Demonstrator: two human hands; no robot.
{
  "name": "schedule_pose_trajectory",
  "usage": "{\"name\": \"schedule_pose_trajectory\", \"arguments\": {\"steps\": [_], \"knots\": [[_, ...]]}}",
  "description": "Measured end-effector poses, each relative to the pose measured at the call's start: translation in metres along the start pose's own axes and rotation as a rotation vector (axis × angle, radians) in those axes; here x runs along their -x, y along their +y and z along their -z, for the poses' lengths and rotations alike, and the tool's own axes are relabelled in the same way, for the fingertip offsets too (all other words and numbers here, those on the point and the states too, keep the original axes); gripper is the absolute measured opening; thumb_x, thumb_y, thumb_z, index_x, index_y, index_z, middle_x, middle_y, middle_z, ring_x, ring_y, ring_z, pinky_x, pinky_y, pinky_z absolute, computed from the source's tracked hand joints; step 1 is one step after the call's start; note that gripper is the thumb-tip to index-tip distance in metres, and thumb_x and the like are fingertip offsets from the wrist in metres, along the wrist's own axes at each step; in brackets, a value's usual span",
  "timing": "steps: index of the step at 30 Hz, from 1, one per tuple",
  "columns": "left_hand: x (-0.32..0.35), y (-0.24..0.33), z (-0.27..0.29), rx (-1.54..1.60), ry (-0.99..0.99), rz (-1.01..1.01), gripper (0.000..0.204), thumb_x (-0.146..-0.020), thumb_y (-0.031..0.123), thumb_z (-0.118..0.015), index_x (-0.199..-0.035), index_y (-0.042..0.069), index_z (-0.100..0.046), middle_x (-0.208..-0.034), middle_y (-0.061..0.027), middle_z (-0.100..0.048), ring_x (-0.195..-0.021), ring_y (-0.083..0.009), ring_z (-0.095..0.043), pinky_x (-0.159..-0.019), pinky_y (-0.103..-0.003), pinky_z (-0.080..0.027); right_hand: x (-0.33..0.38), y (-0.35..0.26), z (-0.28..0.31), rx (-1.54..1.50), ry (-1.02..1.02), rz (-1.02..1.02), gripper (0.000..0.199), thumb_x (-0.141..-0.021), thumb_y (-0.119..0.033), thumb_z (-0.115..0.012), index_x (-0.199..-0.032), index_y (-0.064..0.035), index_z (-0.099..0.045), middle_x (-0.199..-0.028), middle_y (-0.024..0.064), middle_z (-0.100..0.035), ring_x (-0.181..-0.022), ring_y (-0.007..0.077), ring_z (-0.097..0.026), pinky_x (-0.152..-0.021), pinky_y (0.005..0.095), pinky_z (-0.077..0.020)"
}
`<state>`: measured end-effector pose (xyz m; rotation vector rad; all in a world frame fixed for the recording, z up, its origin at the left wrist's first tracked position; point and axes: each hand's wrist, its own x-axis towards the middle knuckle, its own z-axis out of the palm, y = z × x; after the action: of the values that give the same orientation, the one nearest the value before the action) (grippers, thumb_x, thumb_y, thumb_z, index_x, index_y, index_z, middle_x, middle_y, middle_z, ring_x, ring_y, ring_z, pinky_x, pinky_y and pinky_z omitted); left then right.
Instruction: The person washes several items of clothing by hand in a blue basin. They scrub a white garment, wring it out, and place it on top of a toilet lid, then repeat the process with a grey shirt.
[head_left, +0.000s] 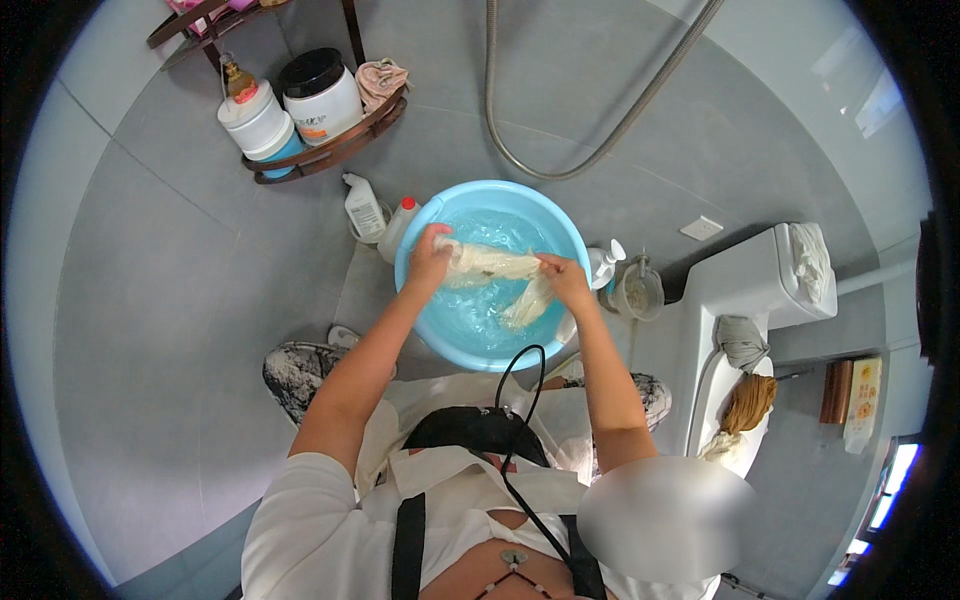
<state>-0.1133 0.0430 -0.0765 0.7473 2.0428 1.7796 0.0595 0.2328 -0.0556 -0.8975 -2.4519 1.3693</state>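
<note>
A round blue basin [420, 235] holding water stands on the grey tiled floor in front of me. Above the water I hold a wet cream-coloured cloth [498, 265], stretched and twisted between both hands. My left hand [430, 258] grips its left end near the basin's left rim. My right hand [564, 278] grips the other end over the right side, and a tail of the cloth hangs from it down into the water.
A wall shelf [335, 150] at the upper left carries a pump bottle, a white jar and a small cloth. Two bottles [365, 207] stand left of the basin, a spray bottle and cup [637, 292] to its right. A toilet [745, 300] is at right, a shower hose [560, 170] above.
</note>
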Motion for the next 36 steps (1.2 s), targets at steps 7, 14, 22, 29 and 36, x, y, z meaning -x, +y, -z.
{"name": "schedule_pose_trajectory", "arguments": {"steps": [7, 14, 22, 29, 36], "knots": [[-0.014, 0.066, 0.007, 0.163, 0.119, 0.149, 0.028, -0.075, -0.005, -0.047, -0.099, 0.008, -0.051, -0.089, -0.004, -0.052, -0.081, -0.012, -0.05, -0.071, -0.023, -0.04, -0.001, 0.016, 0.053, -0.043, 0.44, 0.209, 0.02, -0.085, -0.013, -0.047, -0.097, -0.0051, -0.061, -0.078, 0.0084, -0.064, -0.069, 0.0125, -0.057, -0.065, 0.0264, -0.0442], [-0.022, 0.022, 0.011, 0.255, -0.032, 0.134, 0.036, -0.076, -0.003, -0.045, -0.108, 0.014, -0.052, -0.103, -0.0097, -0.051, -0.088, -0.0146, -0.052, -0.073, -0.025, -0.043, 0.004, -0.015, 0.088, -0.151, 0.334, 0.066, 0.02, -0.084, -0.016, -0.05, -0.098, -0.0051, -0.059, -0.079, 0.0064, -0.065, -0.072, 0.0117, -0.058, -0.065, 0.0253, -0.0439], [0.002, 0.065, -0.013, 0.769, -0.286, 0.532, 0.048, -0.081, 0.007, -0.045, -0.126, 0.011, -0.031, -0.117, -0.0126, -0.043, -0.1, -0.0247, -0.051, -0.083, -0.037, -0.043, 0.014, -0.047, -0.015, 0.013, -0.185, 0.246, 0.056, -0.07, -0.009, -0.065, -0.121, -0.0101, -0.041, -0.112, 0.0129, -0.051, -0.098, 0.0223, -0.053, -0.08, 0.0316, -0.0427], [0.008, 0.095, -0.003, 0.845, -0.306, 0.335, 0.052, -0.079, 0.003, -0.044, -0.128, 0.005, -0.026, -0.116, -0.0149, -0.043, -0.101, -0.0282, -0.051, -0.083, -0.038, -0.044, 0.001, -0.025, -0.052, 0.561, -0.009, 0.159, 0.068, -0.066, -0.018, -0.069, -0.125, -0.0109, -0.036, -0.121, 0.0169, -0.044, -0.112, 0.0308, -0.042, -0.095, 0.035, -0.0325], [-0.014, 0.094, 0.012, 1.081, -0.184, 0.355, 0.05, -0.078, 0.0, -0.043, -0.126, -0.002, -0.027, -0.113, -0.0175, -0.045, -0.099, -0.0274, -0.05, -0.09, -0.037, -0.039, -0.029, 0.031, -0.03, -0.281, -0.199, -0.19, 0.029, -0.075, -0.025, -0.056, -0.097, -0.0059, -0.054, -0.081, 0.005, -0.056, -0.077, 0.0151, -0.051, -0.071, 0.027, -0.0399]]}}
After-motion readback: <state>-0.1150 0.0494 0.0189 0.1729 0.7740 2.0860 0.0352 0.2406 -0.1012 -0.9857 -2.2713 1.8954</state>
